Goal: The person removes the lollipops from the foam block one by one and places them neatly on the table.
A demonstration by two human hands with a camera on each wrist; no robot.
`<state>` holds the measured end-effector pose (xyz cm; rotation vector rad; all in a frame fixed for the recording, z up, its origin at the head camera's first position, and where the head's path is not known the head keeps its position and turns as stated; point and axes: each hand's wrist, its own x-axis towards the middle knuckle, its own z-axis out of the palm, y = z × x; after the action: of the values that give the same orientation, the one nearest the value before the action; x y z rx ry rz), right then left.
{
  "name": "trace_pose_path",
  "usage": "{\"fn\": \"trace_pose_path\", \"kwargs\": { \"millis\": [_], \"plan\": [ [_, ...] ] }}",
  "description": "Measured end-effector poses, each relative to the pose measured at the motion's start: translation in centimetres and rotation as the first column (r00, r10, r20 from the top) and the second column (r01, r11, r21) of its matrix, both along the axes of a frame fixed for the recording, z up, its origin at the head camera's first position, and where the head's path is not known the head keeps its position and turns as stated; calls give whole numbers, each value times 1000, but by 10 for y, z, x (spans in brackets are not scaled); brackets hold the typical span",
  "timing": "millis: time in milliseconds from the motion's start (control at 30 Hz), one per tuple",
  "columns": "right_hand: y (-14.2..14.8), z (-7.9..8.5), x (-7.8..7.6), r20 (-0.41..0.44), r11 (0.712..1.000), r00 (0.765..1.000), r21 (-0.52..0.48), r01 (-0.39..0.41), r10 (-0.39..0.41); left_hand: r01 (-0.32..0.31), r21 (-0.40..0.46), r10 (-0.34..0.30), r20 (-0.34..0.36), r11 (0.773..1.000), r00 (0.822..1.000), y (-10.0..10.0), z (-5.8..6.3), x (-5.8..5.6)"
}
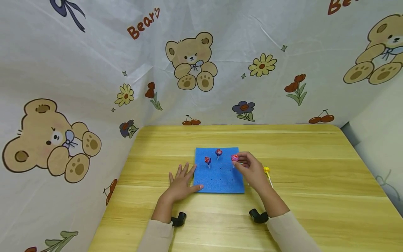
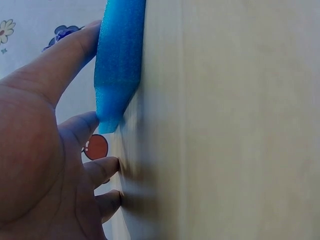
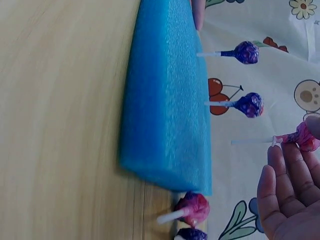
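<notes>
A pink-wrapped lollipop [image 1: 234, 158] is pinched by its candy head in my right hand [image 1: 254, 171], over the right back part of a blue foam block [image 1: 220, 187]. The right wrist view shows its bare white stick [image 3: 250, 142] pointing toward the block, clear of the foam. Two purple-wrapped lollipops stand upright in the foam, one at the left [image 1: 207, 160] and one at the back middle [image 1: 218, 152]. Small holes dot the block's top. My left hand [image 1: 181, 185] rests at the block's left edge, fingers spread, with the thumb [image 2: 75, 52] lying along the top face.
A yellow lollipop [image 1: 267, 170] lies on the wooden table [image 1: 315, 182] right of the block, partly behind my right hand. Another pink lollipop [image 3: 194, 209] and a dark-wrapped one [image 3: 191, 234] lie beyond the block's end. A bear-print cloth [image 1: 220, 105] hangs behind the table.
</notes>
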<state>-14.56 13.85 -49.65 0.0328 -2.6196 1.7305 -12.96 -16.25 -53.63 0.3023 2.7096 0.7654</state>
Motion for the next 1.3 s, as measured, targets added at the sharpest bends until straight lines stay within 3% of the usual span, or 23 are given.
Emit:
{"fn": "trace_pose_path", "kwargs": {
  "millis": [233, 767, 1000, 1300],
  "plan": [
    [19, -3, 6, -24, 999, 1000, -32, 4, -5, 2, -4, -2, 10, 1000, 1000, 1, 1, 1],
    [62, -9, 15, 18, 996, 996, -16, 89, -89, 3, 7, -3, 6, 1000, 1000, 1, 4, 1],
    [81, -7, 19, 23, 989, 990, 57, 139, -141, 2, 9, -2, 8, 1000, 1000, 1, 3, 1],
    [96, -5, 21, 25, 982, 984, 71, 176, -178, 1, 11, -1, 15, 1000, 1000, 1, 3, 1]
  ]
}}
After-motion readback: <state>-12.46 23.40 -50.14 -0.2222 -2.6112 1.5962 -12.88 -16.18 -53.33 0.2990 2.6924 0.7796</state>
